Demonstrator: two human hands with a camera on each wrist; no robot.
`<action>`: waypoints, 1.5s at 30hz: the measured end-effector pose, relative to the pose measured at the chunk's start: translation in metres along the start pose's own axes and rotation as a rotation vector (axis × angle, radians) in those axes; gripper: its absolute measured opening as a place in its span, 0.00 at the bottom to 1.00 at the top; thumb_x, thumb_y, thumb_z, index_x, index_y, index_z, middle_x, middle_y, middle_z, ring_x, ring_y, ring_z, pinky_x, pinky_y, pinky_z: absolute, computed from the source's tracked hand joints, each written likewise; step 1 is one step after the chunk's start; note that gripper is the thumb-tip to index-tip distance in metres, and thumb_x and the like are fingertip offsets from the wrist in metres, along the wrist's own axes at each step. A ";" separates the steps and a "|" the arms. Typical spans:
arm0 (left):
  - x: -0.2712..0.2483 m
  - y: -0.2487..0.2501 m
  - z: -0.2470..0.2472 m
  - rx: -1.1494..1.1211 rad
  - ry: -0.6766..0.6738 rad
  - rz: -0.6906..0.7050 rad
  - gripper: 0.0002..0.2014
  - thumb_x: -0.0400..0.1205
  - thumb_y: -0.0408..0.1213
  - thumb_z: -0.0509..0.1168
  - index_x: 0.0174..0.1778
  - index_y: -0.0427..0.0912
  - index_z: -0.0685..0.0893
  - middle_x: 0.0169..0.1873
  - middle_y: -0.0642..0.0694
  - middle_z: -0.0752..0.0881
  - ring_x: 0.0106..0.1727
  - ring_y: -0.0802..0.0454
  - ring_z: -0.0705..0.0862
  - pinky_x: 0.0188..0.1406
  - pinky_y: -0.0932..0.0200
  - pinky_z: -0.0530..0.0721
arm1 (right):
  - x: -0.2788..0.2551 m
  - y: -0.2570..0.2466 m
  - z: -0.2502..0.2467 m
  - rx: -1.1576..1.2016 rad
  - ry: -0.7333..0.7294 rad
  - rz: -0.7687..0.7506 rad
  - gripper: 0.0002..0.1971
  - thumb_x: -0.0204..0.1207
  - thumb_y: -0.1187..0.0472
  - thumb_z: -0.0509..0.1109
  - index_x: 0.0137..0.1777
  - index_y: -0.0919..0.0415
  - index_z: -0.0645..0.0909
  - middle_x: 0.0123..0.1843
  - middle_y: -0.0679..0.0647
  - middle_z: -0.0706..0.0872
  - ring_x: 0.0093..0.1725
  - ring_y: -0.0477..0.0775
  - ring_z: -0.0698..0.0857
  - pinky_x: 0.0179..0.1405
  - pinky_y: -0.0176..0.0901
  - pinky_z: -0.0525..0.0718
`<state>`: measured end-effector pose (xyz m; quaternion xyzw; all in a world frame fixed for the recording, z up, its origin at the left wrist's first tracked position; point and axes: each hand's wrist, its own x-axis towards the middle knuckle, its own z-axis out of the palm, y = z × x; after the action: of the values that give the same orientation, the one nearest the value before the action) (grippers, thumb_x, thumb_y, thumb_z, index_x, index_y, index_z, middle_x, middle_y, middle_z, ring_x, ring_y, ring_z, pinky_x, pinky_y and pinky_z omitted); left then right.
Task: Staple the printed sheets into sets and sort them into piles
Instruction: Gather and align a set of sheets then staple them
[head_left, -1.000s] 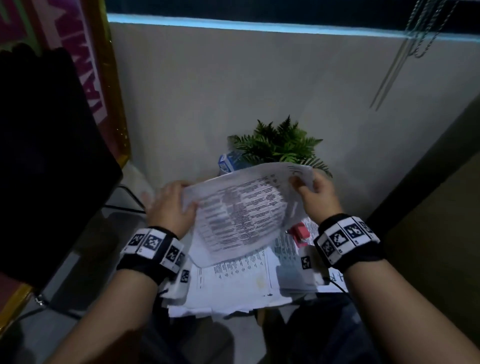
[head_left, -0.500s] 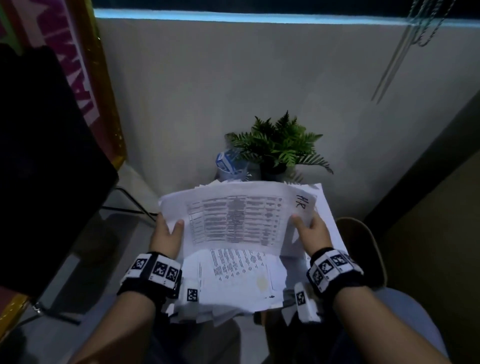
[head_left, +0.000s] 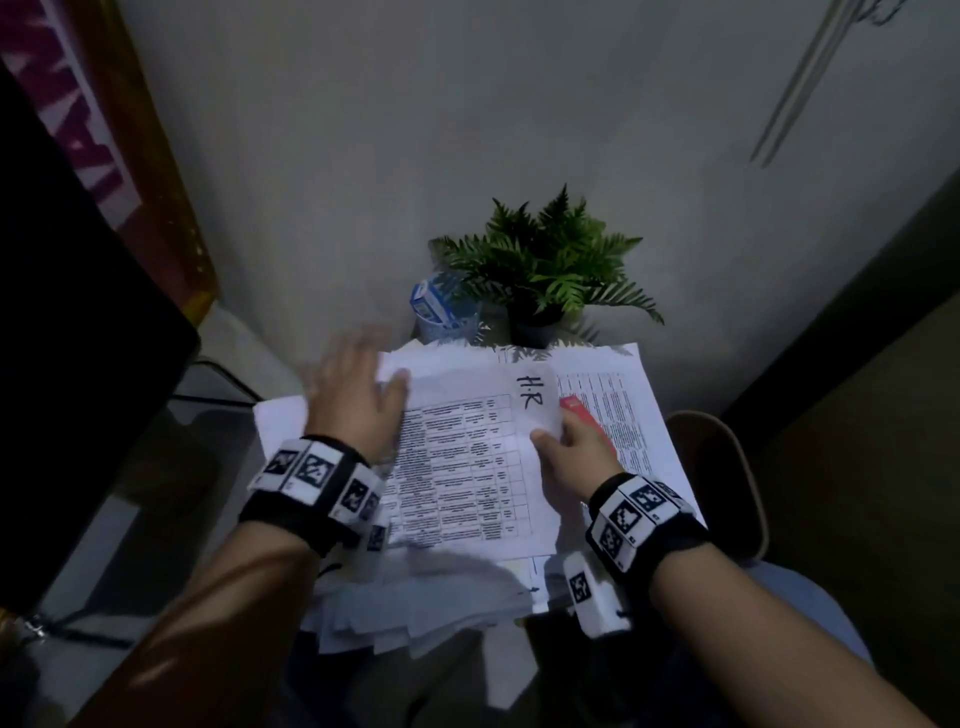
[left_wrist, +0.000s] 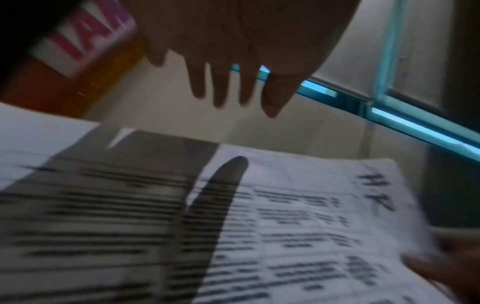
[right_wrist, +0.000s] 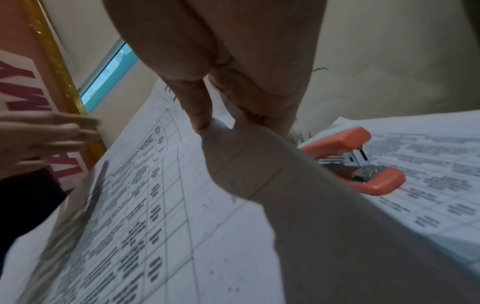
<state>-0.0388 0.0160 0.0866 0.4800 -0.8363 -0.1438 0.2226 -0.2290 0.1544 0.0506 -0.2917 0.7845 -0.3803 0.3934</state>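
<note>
A printed set of sheets (head_left: 467, 467) marked "H.R" lies on top of the paper pile on a small table. My right hand (head_left: 550, 441) pinches its right edge, which curls up between thumb and fingers (right_wrist: 202, 115). My left hand (head_left: 363, 379) is open and blurred, fingers straight, just above the set's top left corner; in the left wrist view the left hand (left_wrist: 233, 82) hovers over the sheets (left_wrist: 298, 216) and casts a shadow on them. A red-orange stapler (right_wrist: 358, 162) lies on a second pile (head_left: 623, 415) to the right, half hidden behind my right hand.
A potted fern (head_left: 550, 270) and a blue mesh cup (head_left: 441, 312) stand at the table's far edge by the wall. A dark screen (head_left: 78, 338) fills the left side. A round stool (head_left: 727, 478) is at the right. Loose sheets (head_left: 415, 618) overhang the table's near edge.
The set, held up in both hands before, has come down flat onto the pile. My left hand has let go of it and moved forward, open. My right hand still pinches the right edge.
</note>
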 end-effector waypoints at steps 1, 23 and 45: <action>0.000 0.009 0.008 0.002 -0.090 0.069 0.25 0.83 0.51 0.53 0.76 0.47 0.68 0.76 0.44 0.70 0.78 0.44 0.64 0.78 0.40 0.54 | 0.001 0.002 0.003 -0.008 -0.017 0.007 0.16 0.82 0.56 0.64 0.69 0.50 0.76 0.57 0.51 0.85 0.59 0.56 0.82 0.65 0.53 0.78; 0.000 0.014 0.066 -0.199 -0.252 0.142 0.15 0.84 0.38 0.58 0.66 0.46 0.81 0.44 0.49 0.82 0.51 0.43 0.82 0.56 0.50 0.73 | 0.083 0.036 -0.015 -0.726 0.080 0.154 0.24 0.77 0.50 0.67 0.68 0.64 0.69 0.65 0.65 0.75 0.60 0.66 0.80 0.56 0.50 0.77; -0.040 0.053 0.011 -0.182 -0.134 0.236 0.12 0.83 0.37 0.62 0.60 0.50 0.84 0.47 0.49 0.86 0.50 0.47 0.82 0.53 0.59 0.63 | -0.020 -0.089 -0.027 0.486 0.407 -0.450 0.17 0.78 0.44 0.63 0.61 0.52 0.73 0.42 0.46 0.84 0.36 0.37 0.84 0.33 0.31 0.81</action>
<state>-0.0661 0.0775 0.0923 0.3457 -0.8833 -0.2237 0.2243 -0.2268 0.1316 0.1427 -0.2734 0.6500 -0.6820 0.1941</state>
